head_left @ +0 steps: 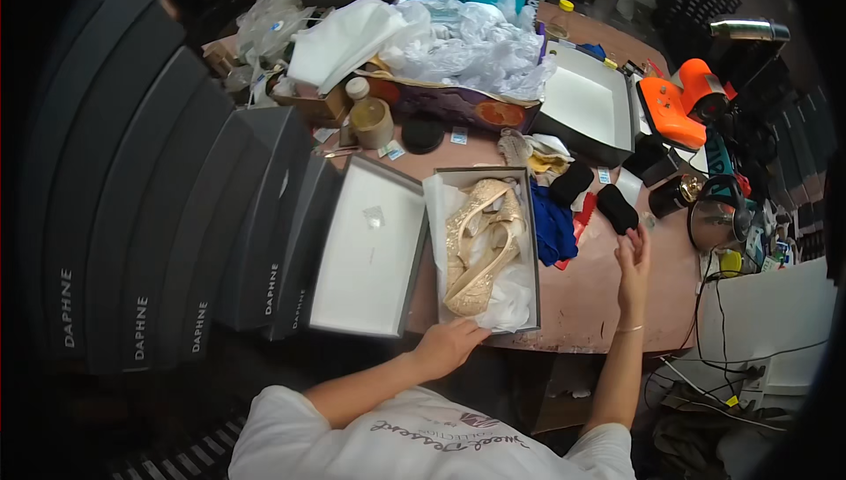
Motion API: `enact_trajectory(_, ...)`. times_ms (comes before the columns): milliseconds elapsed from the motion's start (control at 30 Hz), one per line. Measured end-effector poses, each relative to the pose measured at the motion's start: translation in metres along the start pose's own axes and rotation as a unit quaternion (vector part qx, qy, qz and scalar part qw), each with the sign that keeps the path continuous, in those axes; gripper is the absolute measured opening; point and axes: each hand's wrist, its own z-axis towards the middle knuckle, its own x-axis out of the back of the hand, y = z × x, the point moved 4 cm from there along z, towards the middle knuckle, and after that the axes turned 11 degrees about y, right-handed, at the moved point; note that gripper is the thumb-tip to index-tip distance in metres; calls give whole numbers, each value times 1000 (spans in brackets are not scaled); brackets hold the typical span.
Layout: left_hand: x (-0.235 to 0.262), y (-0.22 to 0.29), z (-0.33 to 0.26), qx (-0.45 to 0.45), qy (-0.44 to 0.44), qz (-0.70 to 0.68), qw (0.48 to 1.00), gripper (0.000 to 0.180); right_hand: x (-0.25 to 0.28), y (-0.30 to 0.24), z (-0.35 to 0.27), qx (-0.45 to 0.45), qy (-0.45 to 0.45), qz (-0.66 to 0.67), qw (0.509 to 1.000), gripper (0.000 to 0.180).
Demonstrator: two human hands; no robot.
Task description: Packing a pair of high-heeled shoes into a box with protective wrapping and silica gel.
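Observation:
A pair of gold, glittery shoes (473, 286) lies in a grey shoe box (532, 255), with white tissue paper (507, 302) around them. At the box's near edge, my left hand (448, 348) is closed with its fingers against the rim. To the right, my right hand (633, 273) is stretched forward, fingers apart and nothing held. Its fingertips are at the near end of a black oblong pad (617, 208); whether they touch it I cannot tell. Left of the box lies the box lid (366, 251), its white inside facing up, with a small clear packet (374, 216) on it.
Stacked grey shoe boxes (145, 207) rise at the left. Behind are a carton of white plastic wrapping (467, 48), a bottle (370, 117) and another white-lined box part (586, 96). A blue cloth (552, 223), a glass pot (716, 220) and an orange device (679, 105) stand rightward.

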Motion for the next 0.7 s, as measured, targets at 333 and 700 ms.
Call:
enact_trajectory(333, 93, 16, -116, 35, 112, -63, 991, 20, -103, -10, -229, 148, -81, -227, 959, 60)
enact_trajectory(700, 68, -123, -152, 476, 302, -530, 634, 40, -192, -73, -225, 267, -174, -346, 882, 74)
